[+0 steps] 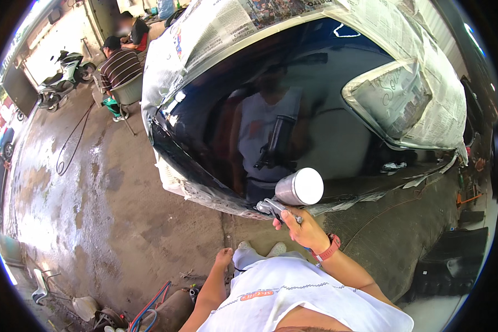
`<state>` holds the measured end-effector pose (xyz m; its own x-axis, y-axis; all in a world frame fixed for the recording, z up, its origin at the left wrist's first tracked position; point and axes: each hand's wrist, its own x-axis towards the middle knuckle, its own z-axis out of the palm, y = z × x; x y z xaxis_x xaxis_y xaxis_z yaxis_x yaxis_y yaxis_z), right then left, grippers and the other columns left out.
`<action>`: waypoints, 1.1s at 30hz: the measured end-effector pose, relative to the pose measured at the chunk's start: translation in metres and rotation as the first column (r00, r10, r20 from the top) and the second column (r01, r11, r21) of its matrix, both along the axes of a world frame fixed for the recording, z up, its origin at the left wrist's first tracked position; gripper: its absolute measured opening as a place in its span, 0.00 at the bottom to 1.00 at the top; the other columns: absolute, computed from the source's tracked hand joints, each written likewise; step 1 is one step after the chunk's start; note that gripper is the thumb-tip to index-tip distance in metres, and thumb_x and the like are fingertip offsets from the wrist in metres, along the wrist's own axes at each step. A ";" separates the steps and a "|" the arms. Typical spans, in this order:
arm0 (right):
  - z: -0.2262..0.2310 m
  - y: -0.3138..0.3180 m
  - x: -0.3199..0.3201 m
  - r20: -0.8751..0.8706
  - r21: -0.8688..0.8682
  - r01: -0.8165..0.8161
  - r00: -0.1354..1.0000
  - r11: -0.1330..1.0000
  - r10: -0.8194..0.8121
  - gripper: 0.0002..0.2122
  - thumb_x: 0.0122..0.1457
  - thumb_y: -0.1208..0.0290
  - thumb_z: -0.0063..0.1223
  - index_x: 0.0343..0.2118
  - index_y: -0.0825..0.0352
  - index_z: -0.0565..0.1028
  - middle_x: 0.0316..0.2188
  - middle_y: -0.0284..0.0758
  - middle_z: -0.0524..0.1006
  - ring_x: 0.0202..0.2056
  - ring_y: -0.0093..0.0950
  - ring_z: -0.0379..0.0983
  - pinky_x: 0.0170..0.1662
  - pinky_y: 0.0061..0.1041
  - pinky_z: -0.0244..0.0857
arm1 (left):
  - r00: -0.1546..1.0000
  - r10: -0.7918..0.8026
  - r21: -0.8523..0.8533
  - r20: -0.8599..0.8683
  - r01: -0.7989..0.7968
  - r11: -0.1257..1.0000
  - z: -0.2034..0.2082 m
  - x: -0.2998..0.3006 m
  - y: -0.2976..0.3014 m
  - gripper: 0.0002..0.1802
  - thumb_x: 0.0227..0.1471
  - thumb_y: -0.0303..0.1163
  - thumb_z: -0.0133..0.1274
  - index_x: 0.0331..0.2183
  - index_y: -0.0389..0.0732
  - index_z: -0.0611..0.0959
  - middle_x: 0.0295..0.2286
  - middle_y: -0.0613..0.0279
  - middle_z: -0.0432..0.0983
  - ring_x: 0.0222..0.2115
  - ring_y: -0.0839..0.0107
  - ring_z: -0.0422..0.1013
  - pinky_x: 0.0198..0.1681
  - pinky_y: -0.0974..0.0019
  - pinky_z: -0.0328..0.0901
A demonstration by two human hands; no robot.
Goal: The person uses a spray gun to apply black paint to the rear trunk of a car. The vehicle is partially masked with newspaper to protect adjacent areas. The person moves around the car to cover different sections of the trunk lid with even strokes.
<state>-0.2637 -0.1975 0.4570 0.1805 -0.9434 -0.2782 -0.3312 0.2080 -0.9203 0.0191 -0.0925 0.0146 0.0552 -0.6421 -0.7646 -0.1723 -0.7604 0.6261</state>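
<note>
My right hand is wrapped round the handle of a spray gun topped by a round silver cup with a white lid. The gun is over the near edge of a glossy dark car panel, its nozzle end toward the left. Whether it touches the panel I cannot tell. My body and the gun are mirrored in the shiny surface. Masking newspaper surrounds the panel, and more paper covers a headlight-shaped area. Down by my thigh, my left hand hangs with its fingers curled, with nothing visible in it.
Two people sit at the far left, one on a chair, near a parked scooter. A dark hose lies on the partly wet floor. Red and blue hoses hang beside a tank. Black panels stand at right.
</note>
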 end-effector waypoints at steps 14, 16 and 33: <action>-0.005 0.023 -0.084 0.074 -0.103 0.048 0.996 0.994 -0.040 0.20 0.72 0.63 0.42 0.56 0.71 0.76 0.30 0.33 0.80 0.32 0.22 0.74 0.36 0.24 0.67 | 0.945 -0.095 0.227 0.312 0.023 0.974 0.009 0.042 0.087 0.29 0.58 0.51 0.54 0.51 0.38 0.83 0.47 0.43 0.81 0.52 0.52 0.76 0.56 0.54 0.67; -0.015 0.027 -0.094 0.097 -0.092 0.062 0.994 0.994 -0.053 0.19 0.71 0.64 0.44 0.59 0.69 0.74 0.32 0.35 0.81 0.33 0.22 0.75 0.37 0.24 0.69 | 0.948 -0.077 0.262 0.309 -0.007 0.965 0.029 0.035 0.080 0.30 0.58 0.52 0.54 0.52 0.38 0.83 0.48 0.43 0.81 0.52 0.52 0.76 0.56 0.54 0.68; 0.000 0.002 0.031 0.090 0.024 0.116 0.989 0.993 -0.118 0.23 0.71 0.63 0.44 0.64 0.68 0.69 0.40 0.36 0.81 0.43 0.25 0.76 0.53 0.26 0.67 | 0.884 -0.415 -0.053 0.213 0.435 0.899 0.048 0.119 -0.080 0.29 0.59 0.52 0.54 0.54 0.43 0.82 0.47 0.47 0.81 0.51 0.55 0.76 0.57 0.58 0.67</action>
<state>-0.2323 -0.1956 0.4567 0.0949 -0.9542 -0.2838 -0.2185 0.2582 -0.9411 0.1382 -0.1723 0.0626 -0.1004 -0.7068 -0.7002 -0.5893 -0.5248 0.6143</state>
